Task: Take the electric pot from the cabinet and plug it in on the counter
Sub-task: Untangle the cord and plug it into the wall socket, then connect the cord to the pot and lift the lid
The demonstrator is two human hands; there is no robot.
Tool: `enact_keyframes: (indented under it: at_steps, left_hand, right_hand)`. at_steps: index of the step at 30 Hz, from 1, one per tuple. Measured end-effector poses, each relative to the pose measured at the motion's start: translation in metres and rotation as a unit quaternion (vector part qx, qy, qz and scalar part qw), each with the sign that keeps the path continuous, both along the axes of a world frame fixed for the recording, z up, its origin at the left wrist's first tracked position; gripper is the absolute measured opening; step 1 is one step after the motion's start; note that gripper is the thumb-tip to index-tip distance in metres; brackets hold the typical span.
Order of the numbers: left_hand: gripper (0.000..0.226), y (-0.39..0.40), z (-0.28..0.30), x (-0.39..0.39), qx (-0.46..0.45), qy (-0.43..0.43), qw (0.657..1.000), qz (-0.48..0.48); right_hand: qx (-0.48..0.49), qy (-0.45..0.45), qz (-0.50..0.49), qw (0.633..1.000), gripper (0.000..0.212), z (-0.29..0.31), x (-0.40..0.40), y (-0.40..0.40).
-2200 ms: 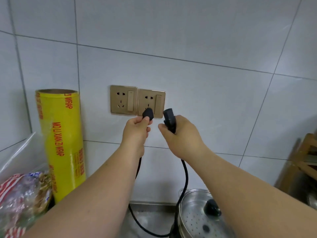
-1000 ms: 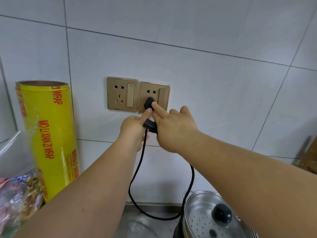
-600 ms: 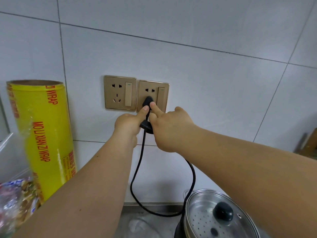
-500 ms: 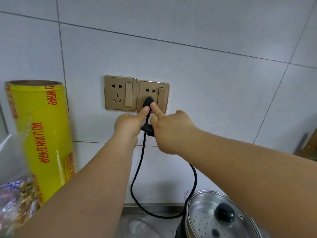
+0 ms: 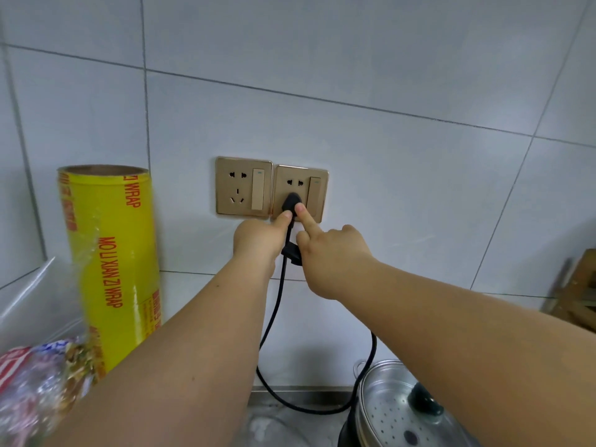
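Note:
The black power plug [image 5: 291,201] sits in the right-hand gold wall socket [image 5: 317,195]. My left hand [image 5: 258,240] is a fist with its thumb pushing on the plug's lower edge. My right hand [image 5: 335,253] presses the plug with its index fingertip, and its curled fingers hold the cord's black connector end [image 5: 292,255]. The black cord [image 5: 274,311] hangs down and loops over the counter toward the electric pot [image 5: 387,417] at the bottom right. The pot has a steel lid with a black knob [image 5: 422,403]. My right forearm covers part of it.
A second gold socket [image 5: 243,187] is just left of the used one. A tall yellow cling-wrap roll [image 5: 109,253] stands at the left against the tiled wall, with a bag of packaged food [image 5: 38,388] in front of it. A wooden rack [image 5: 577,291] shows at the right edge.
The plug went from my left hand's grip below the socket into the right socket. My right hand came in beside it and now presses it with the index finger.

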State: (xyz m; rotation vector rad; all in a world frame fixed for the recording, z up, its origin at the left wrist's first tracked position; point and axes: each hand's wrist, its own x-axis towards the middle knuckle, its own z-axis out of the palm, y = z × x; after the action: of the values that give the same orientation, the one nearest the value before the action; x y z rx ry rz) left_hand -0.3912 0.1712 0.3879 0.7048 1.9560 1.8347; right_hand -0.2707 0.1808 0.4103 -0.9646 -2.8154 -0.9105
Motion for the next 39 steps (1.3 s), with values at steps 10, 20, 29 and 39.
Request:
enact_keyframes:
  at_steps: [10, 20, 29, 39]
  left_hand:
    - [0.033, -0.043, -0.066, 0.048, 0.056, -0.004, 0.992, -0.117]
    - [0.035, -0.089, -0.099, 0.119, 0.004, -0.011, 0.909, -0.416]
    - [0.019, -0.111, -0.127, 0.18, -0.043, 0.068, 0.906, -0.415]
    - [0.028, -0.121, -0.181, 0.232, -0.269, 0.143, 0.889, -0.341]
  right_hand:
    - [-0.521, 0.539, 0.047, 0.66, 0.012, -0.019, 0.043, -0.028]
    - [-0.655, 0.686, 0.076, 0.307, 0.011, -0.035, 0.101, -0.033]
    - [-0.748, 0.55, 0.202, 0.312, 0.027, -0.093, 0.165, -0.047]
    - [-0.787, 0.448, 0.257, 0.339, 0.035, -0.122, 0.237, -0.04]
